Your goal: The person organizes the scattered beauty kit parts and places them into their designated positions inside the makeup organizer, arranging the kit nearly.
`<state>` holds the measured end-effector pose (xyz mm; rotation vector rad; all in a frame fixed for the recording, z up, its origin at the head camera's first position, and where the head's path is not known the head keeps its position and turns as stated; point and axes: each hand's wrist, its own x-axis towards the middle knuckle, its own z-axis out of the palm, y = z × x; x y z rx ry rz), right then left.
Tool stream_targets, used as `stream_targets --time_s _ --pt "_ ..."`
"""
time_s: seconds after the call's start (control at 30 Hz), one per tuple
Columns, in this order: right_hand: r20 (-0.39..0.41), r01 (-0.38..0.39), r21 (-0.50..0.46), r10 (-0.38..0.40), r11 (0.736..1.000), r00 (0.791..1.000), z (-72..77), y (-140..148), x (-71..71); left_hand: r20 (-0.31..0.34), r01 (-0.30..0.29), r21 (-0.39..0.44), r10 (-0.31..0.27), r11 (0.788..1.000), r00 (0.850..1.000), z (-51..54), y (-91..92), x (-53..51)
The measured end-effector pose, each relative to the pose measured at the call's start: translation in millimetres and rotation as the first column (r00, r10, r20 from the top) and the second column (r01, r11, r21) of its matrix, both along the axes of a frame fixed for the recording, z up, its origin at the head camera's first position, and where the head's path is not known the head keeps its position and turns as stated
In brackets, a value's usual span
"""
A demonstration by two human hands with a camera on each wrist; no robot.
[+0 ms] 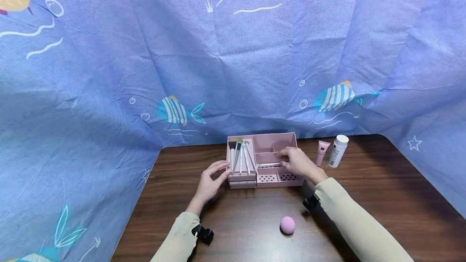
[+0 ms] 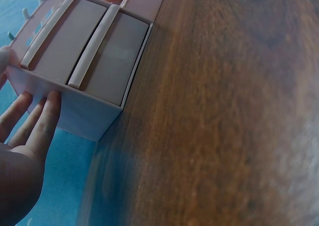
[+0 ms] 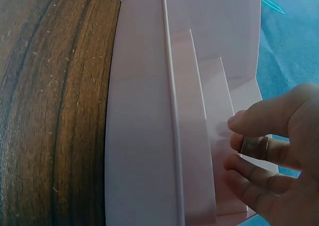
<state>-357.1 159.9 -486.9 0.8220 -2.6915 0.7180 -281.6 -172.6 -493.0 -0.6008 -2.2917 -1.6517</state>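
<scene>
A pink desk organizer stands near the back edge of the table. Several makeup brushes lie in its left top section. My left hand rests against the left side wall, its fingers fairly straight on the outside. Over the right part of the organizer is my right hand, its loosely bent fingertips at the middle compartment. A thin pale stick lies in that compartment, its right end near these fingertips. I see nothing clearly held between them.
A pink tube and a white bottle stand right of the organizer. A pink ball sits on the dark wooden table in front. A blue fish-print cloth hangs behind.
</scene>
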Motion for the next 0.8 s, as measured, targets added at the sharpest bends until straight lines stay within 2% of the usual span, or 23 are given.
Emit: stream_targets --time_s 0.27,0.57,0.8 --pt "-0.007 0.000 -0.001 0.000 1.000 1.000 2.6 2 1.4 0.004 0.007 0.006 -0.007 1.000 1.000 -0.2 -0.1 -0.5" --pt "0.003 0.023 -0.011 -0.023 1.000 1.000 5.3 4 11.5 -0.014 -0.002 0.005 0.002 1.000 1.000 -0.8 0.4 0.4" --pt "-0.041 -0.017 -0.007 0.017 1.000 0.999 9.6 7 19.1 0.029 -0.006 0.020 0.006 1.000 1.000 -0.9 0.5 0.3"
